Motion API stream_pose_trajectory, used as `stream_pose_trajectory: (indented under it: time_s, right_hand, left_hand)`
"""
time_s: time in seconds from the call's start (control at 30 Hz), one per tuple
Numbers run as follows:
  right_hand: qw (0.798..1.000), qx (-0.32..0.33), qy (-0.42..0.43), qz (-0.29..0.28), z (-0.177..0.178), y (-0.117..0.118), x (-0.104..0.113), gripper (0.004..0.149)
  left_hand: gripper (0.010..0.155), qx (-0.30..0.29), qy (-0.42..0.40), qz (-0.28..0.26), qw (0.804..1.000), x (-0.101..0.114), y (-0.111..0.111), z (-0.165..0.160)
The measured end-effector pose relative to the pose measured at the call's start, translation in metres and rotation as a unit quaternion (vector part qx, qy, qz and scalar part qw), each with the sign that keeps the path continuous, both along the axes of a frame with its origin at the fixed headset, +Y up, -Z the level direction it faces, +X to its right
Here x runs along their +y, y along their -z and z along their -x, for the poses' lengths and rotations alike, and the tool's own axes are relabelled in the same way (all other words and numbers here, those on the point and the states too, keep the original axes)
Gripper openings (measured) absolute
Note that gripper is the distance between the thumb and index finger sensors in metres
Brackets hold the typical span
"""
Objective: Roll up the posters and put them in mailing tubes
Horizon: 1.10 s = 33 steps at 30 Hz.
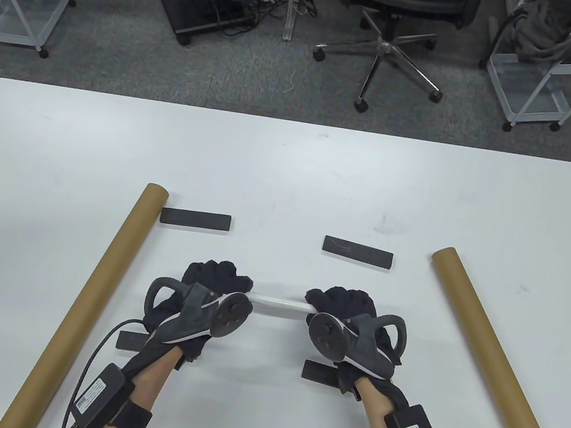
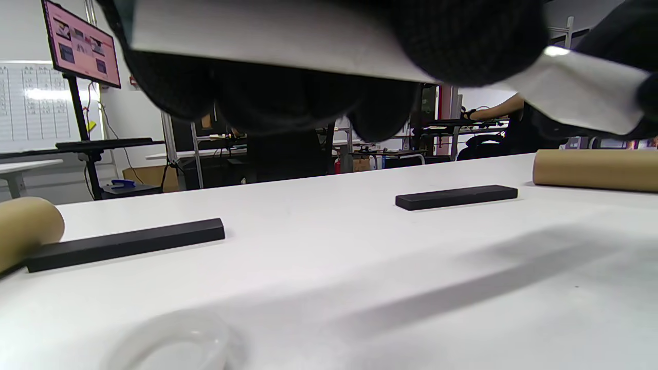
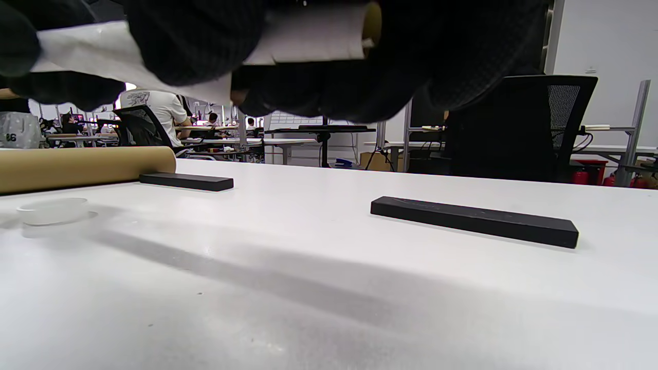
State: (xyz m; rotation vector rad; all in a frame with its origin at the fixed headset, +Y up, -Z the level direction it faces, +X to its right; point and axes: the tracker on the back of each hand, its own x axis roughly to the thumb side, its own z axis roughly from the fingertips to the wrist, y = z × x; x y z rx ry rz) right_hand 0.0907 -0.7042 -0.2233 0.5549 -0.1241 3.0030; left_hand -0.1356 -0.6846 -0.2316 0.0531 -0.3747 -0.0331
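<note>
Both hands (image 1: pixel 279 307) around rolled poster (image 1: pixel 280 304)

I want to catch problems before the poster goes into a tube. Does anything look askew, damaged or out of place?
Nothing stands out. Both hands grip the rolled poster above the table; two tubes and the black bars lie intact.

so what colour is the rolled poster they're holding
White; the rolled poster shows best in the table view, between both hands.
</note>
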Motion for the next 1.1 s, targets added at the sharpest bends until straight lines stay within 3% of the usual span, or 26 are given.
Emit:
stream_pose_trajectory:
  time_s: [0.13,0.37,0.67,0.8,1.1]
  right_hand:
    - [1.0,-0.004,0.015,-0.008,-0.0025,0.0006,0.0009,0.054]
    - [1.0,0.002,0.013,0.005,-0.0015,0.0008,-0.0003,0.05]
    - [1.0,0.002,0.017,-0.011,-0.0007,-0.0004,0.0004,0.052]
    - [0.999,-0.003,0.035,-0.019,-0.0048,0.0008,0.0007,0.055]
    - [0.999,-0.008,0.018,-0.027,-0.0034,0.001,0.0013,0.052]
  left_hand:
    - [0.054,-0.001,-0.031,0.021,0.999,-0.0012,0.0023,0.002]
    - [0.054,0.0,-0.01,0.016,1.0,-0.002,0.0023,0.0014]
    - [0.052,0.003,0.026,-0.026,0.999,-0.0012,-0.001,-0.0022]
    - [0.058,0.005,-0.001,-0.021,1.0,-0.0019,0.0013,0.001]
    - [0.053,0.001,-0.004,0.005,1.0,-0.0038,0.0017,0.0006]
